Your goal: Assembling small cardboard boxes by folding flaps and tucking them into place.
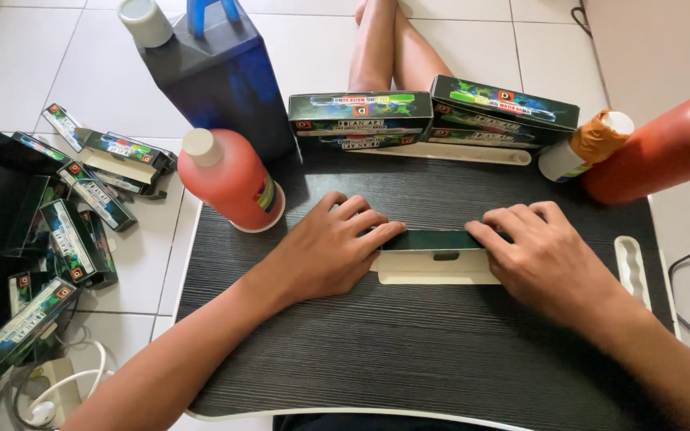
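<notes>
1. At the centre of the dark wood-grain lap table (409, 351), a small green carton (433, 255) lies flat with its cream flap open toward the person.
2. Left hand (333, 247): fingers extended, fingertips pressing the carton's left end.
3. Right hand (541, 255): fingers extended, covering the carton's right end.
4. Behind: two red bottles (229, 179) (656, 148), a blue jug (217, 72) and stacked printed boxes (433, 116).

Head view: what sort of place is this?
Probably a home floor workspace: a low dark lap table on white floor tiles, small printed boxes piled beside it, and both hands folding a box.
</notes>
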